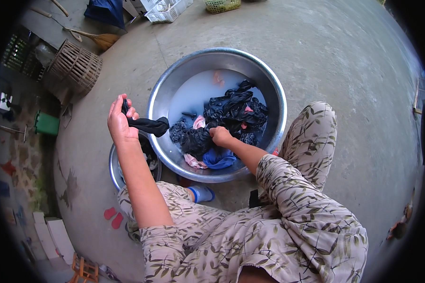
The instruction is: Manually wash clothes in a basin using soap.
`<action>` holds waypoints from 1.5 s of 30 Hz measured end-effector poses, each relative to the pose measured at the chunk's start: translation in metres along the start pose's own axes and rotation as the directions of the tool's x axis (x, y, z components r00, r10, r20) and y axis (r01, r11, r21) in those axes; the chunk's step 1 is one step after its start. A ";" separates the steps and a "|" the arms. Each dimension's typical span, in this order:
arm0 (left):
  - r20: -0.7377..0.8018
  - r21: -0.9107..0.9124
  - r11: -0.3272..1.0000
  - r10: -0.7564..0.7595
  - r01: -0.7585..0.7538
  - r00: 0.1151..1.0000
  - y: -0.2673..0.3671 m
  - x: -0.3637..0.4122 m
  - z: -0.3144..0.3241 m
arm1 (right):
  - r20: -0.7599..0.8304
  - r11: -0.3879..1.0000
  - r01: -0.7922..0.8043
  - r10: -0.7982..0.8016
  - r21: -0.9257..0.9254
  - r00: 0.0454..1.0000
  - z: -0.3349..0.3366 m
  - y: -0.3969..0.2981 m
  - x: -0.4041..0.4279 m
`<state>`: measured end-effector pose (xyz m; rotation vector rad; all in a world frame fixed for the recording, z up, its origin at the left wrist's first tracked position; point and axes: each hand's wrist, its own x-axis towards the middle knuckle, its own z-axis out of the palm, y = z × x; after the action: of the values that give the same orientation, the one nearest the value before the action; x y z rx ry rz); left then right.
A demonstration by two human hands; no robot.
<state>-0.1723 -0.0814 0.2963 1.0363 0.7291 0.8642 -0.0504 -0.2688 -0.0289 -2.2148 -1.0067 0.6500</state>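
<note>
A large metal basin (pixel 216 53) holds cloudy water and a heap of wet dark clothes (pixel 233 106). Raised over the basin's left rim, my left hand (pixel 122 122) holds a black sock-like cloth (pixel 150 126), whose end hangs towards the water. My right hand (pixel 220 136) grips dark wet fabric (pixel 197 140) at the near part of the heap. A blue cloth (pixel 217 158) and a pink patterned cloth (pixel 194 161) lie by the near wall. Another pinkish piece (pixel 218 78) shows under the water at the far side.
A smaller metal basin (pixel 114 169) with clothes stands at the left, partly under my left arm. Red insoles or slippers (pixel 117 220) lie near my leg. A wicker basket (pixel 76 65), a broom (pixel 104 39), a green bin (pixel 46 123) and a white plastic basket (pixel 164 14) stand farther off.
</note>
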 end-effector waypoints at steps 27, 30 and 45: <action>0.404 0.806 0.380 0.206 -0.453 0.891 -0.144 -0.037 0.018 | 0.097 -0.167 -0.229 -0.565 0.959 0.819 -0.279 -0.212 -0.034; 0.399 0.567 0.748 0.117 -0.345 0.909 -0.123 -0.034 0.023 | 0.047 -0.205 -0.170 -0.495 0.964 0.867 -0.320 -0.211 -0.038; 0.628 0.583 0.536 0.180 -0.611 0.757 -0.054 -0.082 0.058 | -0.138 -0.411 0.020 -0.261 0.912 0.955 -0.375 -0.129 -0.036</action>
<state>-0.1484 -0.1907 0.2746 2.2110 0.3674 0.6044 0.1070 -0.3520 0.3274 -0.2693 -0.2778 0.9822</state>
